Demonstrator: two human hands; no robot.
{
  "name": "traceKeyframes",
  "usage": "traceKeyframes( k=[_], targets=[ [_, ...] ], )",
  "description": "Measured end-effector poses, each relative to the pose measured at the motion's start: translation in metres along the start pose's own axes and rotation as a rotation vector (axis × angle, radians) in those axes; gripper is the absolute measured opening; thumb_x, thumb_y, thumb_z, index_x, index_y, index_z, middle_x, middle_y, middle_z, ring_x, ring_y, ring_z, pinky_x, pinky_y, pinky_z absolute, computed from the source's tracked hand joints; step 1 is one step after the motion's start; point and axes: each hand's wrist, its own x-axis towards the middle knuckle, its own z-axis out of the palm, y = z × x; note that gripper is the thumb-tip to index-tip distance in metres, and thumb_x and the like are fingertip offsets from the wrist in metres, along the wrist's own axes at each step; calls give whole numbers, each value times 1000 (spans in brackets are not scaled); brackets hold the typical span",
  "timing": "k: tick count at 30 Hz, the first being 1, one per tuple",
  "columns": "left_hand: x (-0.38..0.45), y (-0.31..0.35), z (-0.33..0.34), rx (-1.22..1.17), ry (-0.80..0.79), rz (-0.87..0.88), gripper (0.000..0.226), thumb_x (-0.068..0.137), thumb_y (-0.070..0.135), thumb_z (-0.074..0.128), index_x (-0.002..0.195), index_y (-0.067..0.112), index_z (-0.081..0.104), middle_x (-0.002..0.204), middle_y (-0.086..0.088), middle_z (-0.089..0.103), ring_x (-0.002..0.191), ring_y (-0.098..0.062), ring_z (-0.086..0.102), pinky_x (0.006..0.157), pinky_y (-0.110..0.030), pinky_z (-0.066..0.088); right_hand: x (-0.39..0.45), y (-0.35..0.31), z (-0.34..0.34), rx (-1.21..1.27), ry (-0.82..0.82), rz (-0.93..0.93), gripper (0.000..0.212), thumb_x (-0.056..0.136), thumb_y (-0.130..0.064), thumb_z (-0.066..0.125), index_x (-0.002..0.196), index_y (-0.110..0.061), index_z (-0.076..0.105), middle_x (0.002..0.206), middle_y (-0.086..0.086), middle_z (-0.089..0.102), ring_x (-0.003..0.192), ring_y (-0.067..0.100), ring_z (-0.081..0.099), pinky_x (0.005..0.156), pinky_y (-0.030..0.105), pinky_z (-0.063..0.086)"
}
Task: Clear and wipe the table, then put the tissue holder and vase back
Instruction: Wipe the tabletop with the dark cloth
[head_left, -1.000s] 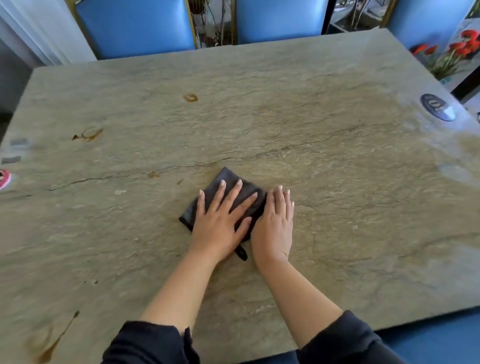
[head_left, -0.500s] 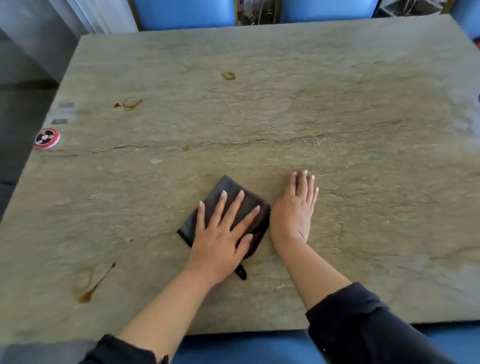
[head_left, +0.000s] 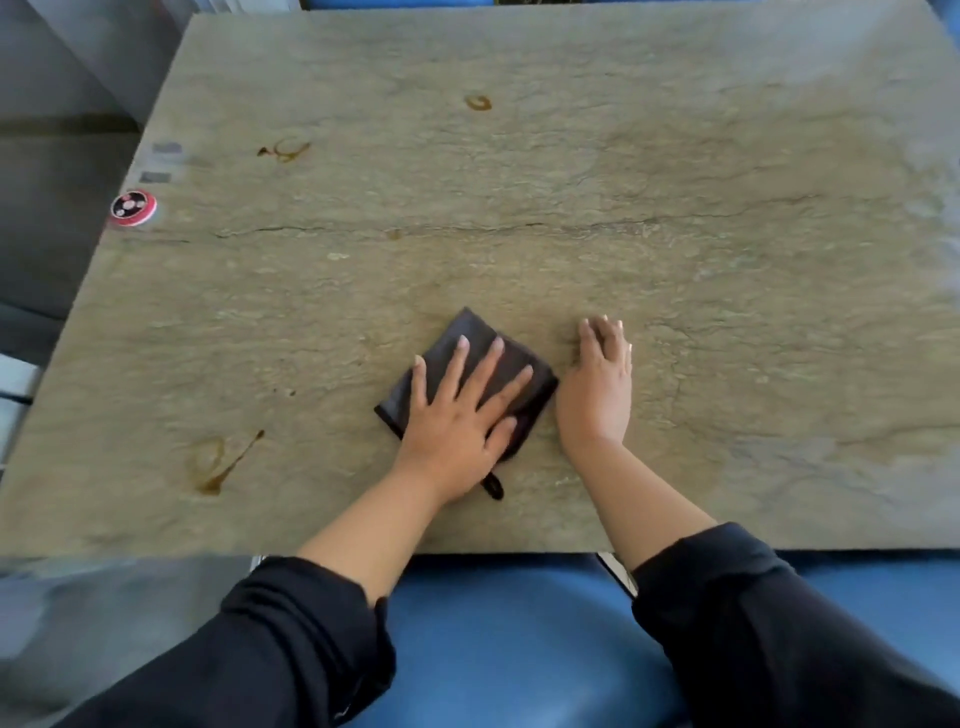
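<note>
Your left hand's fingers lie straight and spread on the folded dark brown cloth, pressing it flat instead of gripping it, which is how you would hold a cloth you mean to push across a surface. Your left hand covers most of the cloth; only its far corner and a small loop at the near edge show. Your right hand rests just right of the cloth with relaxed, nearly straight fingers, holding nothing, and seems to brace you on the beige stone-patterned worktop.

The cloth sits in the near middle of the worktop. Brown stains are left to wipe: a smear at the near left, a curled mark at the far left and a small ring further back. A round red and black call button sits at the left edge. The tissue holder and vase are not in view, so putting them back looks some way off.

Compared with a second ago, your right hand has come off the cloth's right edge and settled on bare worktop beside it, while your left hand keeps the same flat press. Your view has also swung left and down, so the far chairs and the flowers at the right have dropped out of sight.
</note>
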Motion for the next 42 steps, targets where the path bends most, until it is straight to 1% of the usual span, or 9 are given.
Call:
traceKeyframes(
  k=[5, 9, 11, 16, 21, 28, 31, 36, 42],
  targets=[
    [-32, -46, 4, 12, -4, 316, 54, 93, 54, 34, 146, 48, 23, 160, 10, 14, 149, -21, 7, 112, -64, 10, -11, 6, 1, -4, 2, -16, 59, 91, 10, 33, 147, -9, 35, 158, 4, 23, 149, 17, 7, 120, 27, -2],
    [-2, -51, -1, -43, -44, -152, 56, 91, 58, 12, 145, 54, 2, 161, 14, -3, 149, -20, -7, 112, -66, 2, -15, 5, 0, 13, -22, 4, 64, 89, 13, 33, 149, -10, 32, 159, 1, 19, 149, 14, 3, 119, 24, -4],
    [3, -29, -1, -44, -62, -233, 57, 90, 57, 5, 146, 52, -6, 160, 13, -11, 147, -25, -14, 110, -66, -6, -15, 7, 0, 40, -23, 1, 64, 89, 14, 34, 148, -10, 33, 159, 0, 20, 149, 13, 3, 117, 21, -6],
    [-36, 1, -1, -19, -45, 192, 53, 97, 52, 23, 149, 47, 12, 162, 6, 4, 148, -33, -2, 108, -71, 6, -12, 6, -1, 125, -23, 49, 61, 89, 12, 33, 144, -12, 41, 156, -3, 27, 148, 12, 9, 117, 19, -2],
    [-45, -60, -9, 4, -130, 536, 50, 98, 55, 29, 146, 52, 16, 161, 14, 5, 149, -20, -3, 113, -63, 1, -13, -13, 1, 125, 0, 143, 54, 92, 6, 32, 141, -13, 45, 156, -3, 27, 149, 15, 7, 119, 25, 3],
    [14, -79, -18, -73, -195, 28, 51, 95, 59, 13, 139, 61, -11, 154, 24, -24, 142, -13, -29, 112, -57, -18, -24, -70, 19, 212, -22, 108, 52, 89, 8, 34, 135, -9, 51, 152, 4, 35, 147, 23, 12, 121, 37, 9],
    [20, -78, -20, -164, -194, 41, 51, 97, 57, 19, 143, 58, -1, 156, 23, -19, 144, -13, -24, 114, -48, -19, -25, -89, 27, 197, 25, 109, 57, 88, 10, 32, 139, -10, 47, 150, 5, 36, 146, 23, 11, 121, 39, 10],
    [34, -145, -26, -556, 3, 100, 44, 96, 33, 46, 140, 30, 45, 155, 6, 31, 144, -18, 26, 116, -44, 24, -35, -126, 45, 88, 83, 65, 55, 87, 7, 37, 138, -11, 47, 139, 7, 42, 140, 28, 23, 122, 36, 3],
    [46, -214, -27, -253, -37, -27, 54, 98, 36, 42, 149, 22, 28, 161, 1, 10, 147, -25, 11, 117, -54, 9, -55, -168, 83, -156, 142, 106, 48, 89, -9, 46, 136, -16, 49, 132, 8, 46, 125, 30, 35, 117, 41, 19]
  ],
)
